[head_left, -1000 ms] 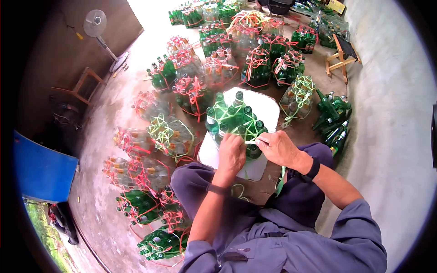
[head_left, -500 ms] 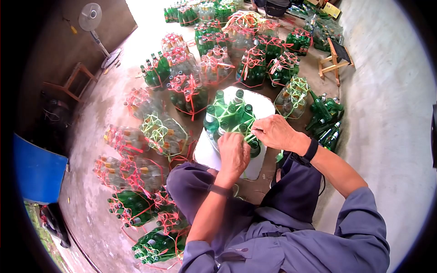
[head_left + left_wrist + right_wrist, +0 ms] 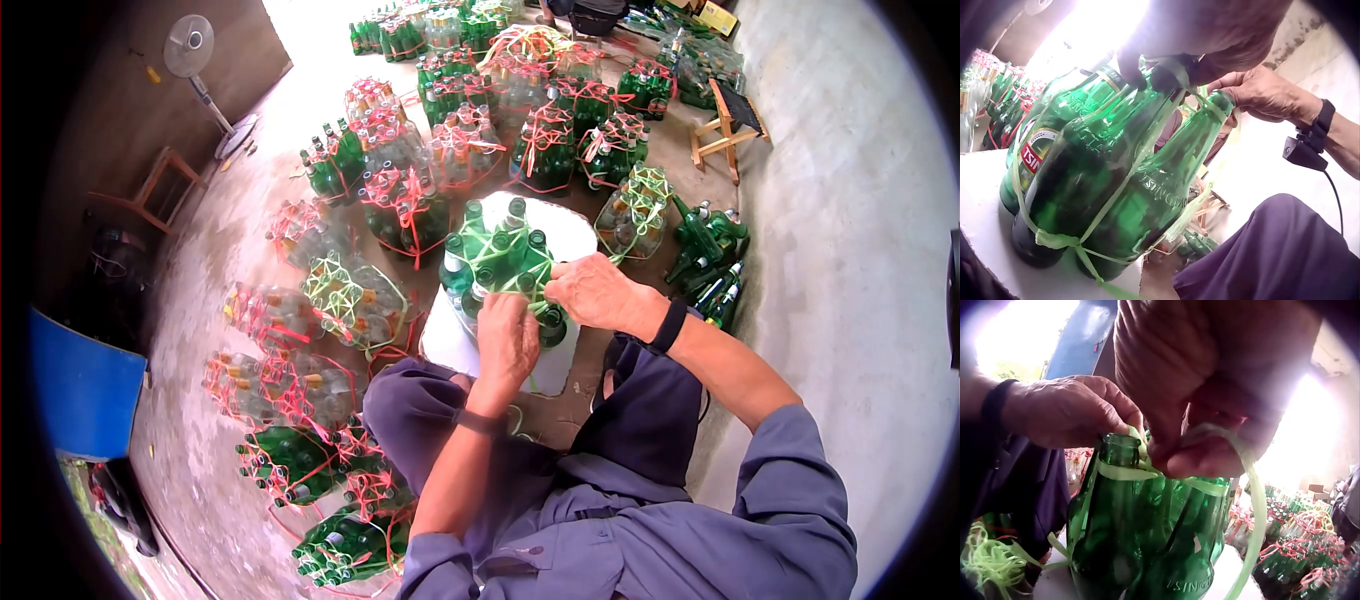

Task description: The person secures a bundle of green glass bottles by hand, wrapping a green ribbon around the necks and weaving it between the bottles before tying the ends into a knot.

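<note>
A cluster of green glass bottles (image 3: 497,262) stands upright on a white-topped support (image 3: 447,345) between the person's knees. Light green plastic strap (image 3: 1256,519) is looped round the necks and criss-crosses over the tops; another loop with a knot (image 3: 1057,240) circles the bottles low down. At the near side of the necks, the left hand (image 3: 508,338) pinches the strap with thumb and fingers. The right hand (image 3: 602,292) grips strap at the right side of the necks, a length of it trailing down from the fingers. In the left wrist view one bottle shows a red label (image 3: 1034,154).
Bottle bundles tied with red strap (image 3: 405,212) crowd the floor to the left and ahead. Loose green bottles (image 3: 708,240) lie by the right wall, near a wooden folding stool (image 3: 733,132). A heap of green strap (image 3: 991,562) shows in the right wrist view.
The right hand has moved a little forward, away from the body, along the bottle necks. The left hand stays at the near necks. The head view has shifted slightly.
</note>
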`<action>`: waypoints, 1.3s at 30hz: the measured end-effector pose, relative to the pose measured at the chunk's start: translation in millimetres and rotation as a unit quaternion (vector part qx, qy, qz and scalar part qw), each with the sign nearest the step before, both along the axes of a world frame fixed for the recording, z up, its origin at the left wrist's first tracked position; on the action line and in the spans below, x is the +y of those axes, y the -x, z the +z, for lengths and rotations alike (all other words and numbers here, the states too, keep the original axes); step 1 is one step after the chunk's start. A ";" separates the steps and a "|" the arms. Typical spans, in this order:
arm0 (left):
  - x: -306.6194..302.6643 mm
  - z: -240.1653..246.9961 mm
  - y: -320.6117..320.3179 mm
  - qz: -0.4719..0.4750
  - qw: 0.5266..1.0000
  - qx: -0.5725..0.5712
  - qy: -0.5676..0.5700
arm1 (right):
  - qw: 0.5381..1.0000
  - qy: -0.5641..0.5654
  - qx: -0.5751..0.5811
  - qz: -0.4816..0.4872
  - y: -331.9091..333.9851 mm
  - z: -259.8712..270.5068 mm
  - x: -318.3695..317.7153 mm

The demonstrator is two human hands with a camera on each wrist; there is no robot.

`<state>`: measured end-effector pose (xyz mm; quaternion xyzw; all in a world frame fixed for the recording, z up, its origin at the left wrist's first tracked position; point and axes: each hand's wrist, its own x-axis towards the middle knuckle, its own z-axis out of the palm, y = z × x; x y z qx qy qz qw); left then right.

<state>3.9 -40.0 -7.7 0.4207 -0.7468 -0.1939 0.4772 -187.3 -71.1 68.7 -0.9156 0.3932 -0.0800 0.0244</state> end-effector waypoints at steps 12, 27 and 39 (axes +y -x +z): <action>0.7 0.0 -1.0 0.002 0.999 0.007 -0.035 | 0.995 0.073 0.062 -0.034 -28.7 7.2 4.0; 0.5 0.4 0.0 -0.002 0.999 0.034 -0.037 | 0.965 -0.099 -0.116 -0.214 -34.4 -13.6 1.0; 1.7 4.1 -1.2 -0.008 0.999 0.039 -0.030 | 0.909 -0.212 -0.260 -0.249 -32.0 -18.0 7.9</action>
